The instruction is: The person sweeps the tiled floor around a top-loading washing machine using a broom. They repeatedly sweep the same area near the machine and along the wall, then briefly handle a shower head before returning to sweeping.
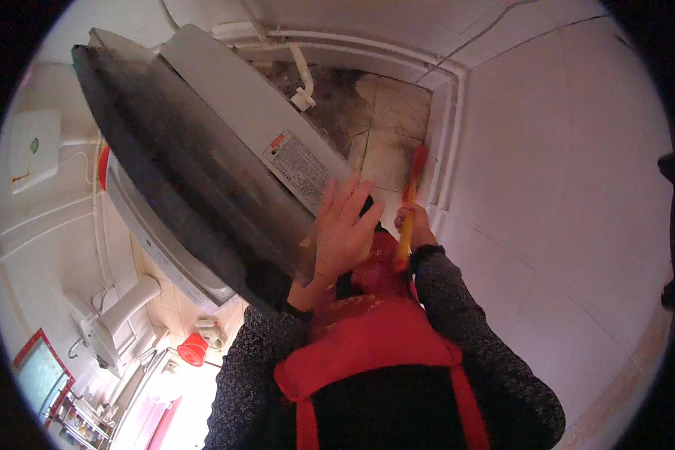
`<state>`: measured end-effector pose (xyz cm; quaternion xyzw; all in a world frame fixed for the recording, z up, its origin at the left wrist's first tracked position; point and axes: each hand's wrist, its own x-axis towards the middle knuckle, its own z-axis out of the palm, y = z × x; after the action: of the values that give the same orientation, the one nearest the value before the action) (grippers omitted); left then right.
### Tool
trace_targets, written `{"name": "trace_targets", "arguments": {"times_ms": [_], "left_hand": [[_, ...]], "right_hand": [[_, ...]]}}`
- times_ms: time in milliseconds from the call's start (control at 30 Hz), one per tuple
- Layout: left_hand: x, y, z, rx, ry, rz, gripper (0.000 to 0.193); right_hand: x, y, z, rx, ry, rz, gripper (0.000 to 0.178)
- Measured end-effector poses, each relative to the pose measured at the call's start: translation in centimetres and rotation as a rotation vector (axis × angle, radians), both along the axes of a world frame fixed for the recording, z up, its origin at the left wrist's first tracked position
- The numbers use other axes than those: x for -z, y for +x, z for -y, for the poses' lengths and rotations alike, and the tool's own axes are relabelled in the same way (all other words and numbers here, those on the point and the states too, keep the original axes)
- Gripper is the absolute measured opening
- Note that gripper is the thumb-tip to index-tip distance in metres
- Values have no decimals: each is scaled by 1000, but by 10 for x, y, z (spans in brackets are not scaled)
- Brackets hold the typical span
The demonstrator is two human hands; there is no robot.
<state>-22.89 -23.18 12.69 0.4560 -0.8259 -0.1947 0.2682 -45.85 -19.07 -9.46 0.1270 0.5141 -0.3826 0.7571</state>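
Note:
In the middle, my left hand (343,232) lies with its fingers stretched out over the near corner of a large grey appliance (240,112), which looks like a washing machine. Whether the palm presses on it I cannot tell. A dark curved lid (180,157) covers much of the appliance's top, and a printed label (300,166) sits on the grey panel close to my fingers. To the right, my right hand (415,223) is closed around a long red-and-yellow stick-like tool (418,161); its exact kind is not clear. The tool's red end points away from me, toward the stained floor.
Dirty floor tiles (394,109) show between the appliance and the wall corner. A white hose (302,75) reaches the floor there, and white pipes (457,112) follow the walls. At the lower left are a washbasin (101,337), a red-framed mirror (43,375) and a red bucket (193,349).

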Motion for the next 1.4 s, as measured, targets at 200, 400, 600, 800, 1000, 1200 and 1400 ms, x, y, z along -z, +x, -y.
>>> {"name": "trace_targets", "arguments": {"times_ms": [200,400,600,800,1000,1200,1400], "left_hand": [[2,-15,21,-258,101,158,37],[8,-18,31,-307,71,164,40],[12,-19,50,-412,47,114,41],[11,-19,51,-421,37,173,43],[10,-21,55,-419,79,170,46],[3,-24,52,-440,113,204,46],[2,-24,53,-423,92,206,46]], "right_hand": [[2,3,76,-117,-38,118,10],[-22,-47,74,275,-37,427,9],[-61,-43,46,138,56,234,7],[-82,-61,30,-19,121,172,16],[-37,-70,15,43,-126,-86,21],[10,-104,118,137,-148,93,19],[-5,-109,120,80,-87,113,15]]}}
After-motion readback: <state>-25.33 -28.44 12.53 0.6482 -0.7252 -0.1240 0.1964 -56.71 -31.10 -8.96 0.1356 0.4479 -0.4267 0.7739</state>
